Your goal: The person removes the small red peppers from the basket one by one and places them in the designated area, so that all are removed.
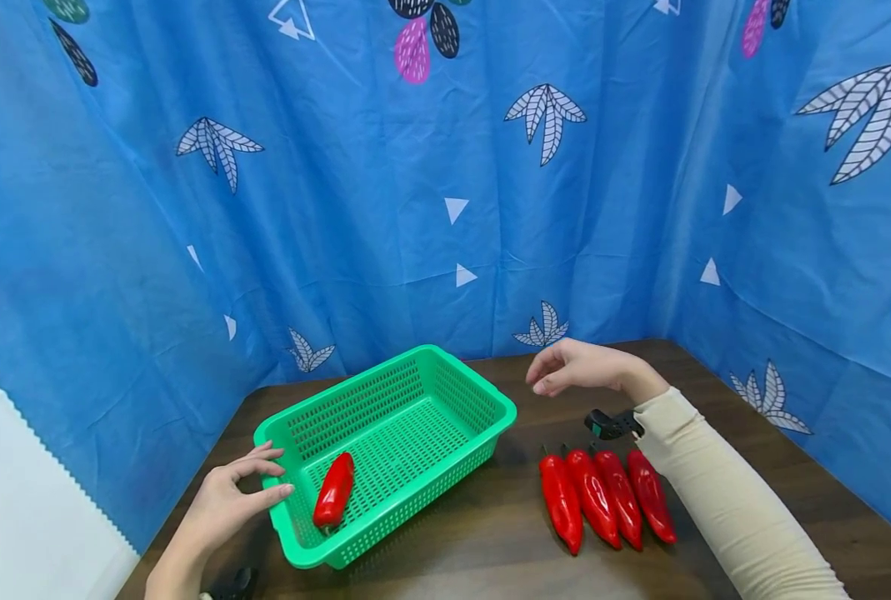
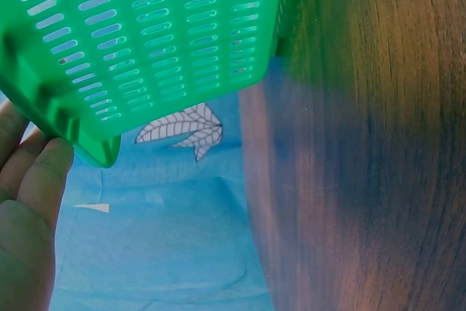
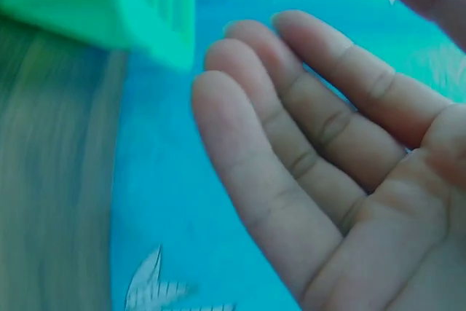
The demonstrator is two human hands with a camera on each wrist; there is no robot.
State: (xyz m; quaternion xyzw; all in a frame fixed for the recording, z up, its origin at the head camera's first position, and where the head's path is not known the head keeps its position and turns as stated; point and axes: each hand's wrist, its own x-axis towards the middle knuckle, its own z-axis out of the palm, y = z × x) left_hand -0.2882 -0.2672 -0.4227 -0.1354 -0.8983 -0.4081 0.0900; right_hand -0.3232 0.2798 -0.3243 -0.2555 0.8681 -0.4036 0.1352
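A green plastic basket (image 1: 385, 533) with slotted walls stands on the table, and one red pepper (image 1: 334, 492) lies inside it near the left end. My left hand (image 1: 227, 492) is at the basket's left rim, thumb and fingers apart; in the left wrist view its fingertips (image 2: 54, 154) meet the rim. My right hand (image 1: 583, 367) hovers beyond the basket's right end, holding nothing, its fingers loosely bent. The right wrist view shows that palm bare. Several more red peppers (image 1: 595, 497) lie side by side on the table, nearer than the right hand, their stems pointing away.
The dark wooden table (image 1: 475, 542) carries everything. A blue patterned curtain (image 1: 415, 208) hangs behind and along both sides. White cloth (image 1: 32, 500) shows at the lower left. Each wrist wears a black band; the right one (image 1: 612, 425) is near the peppers' stems.
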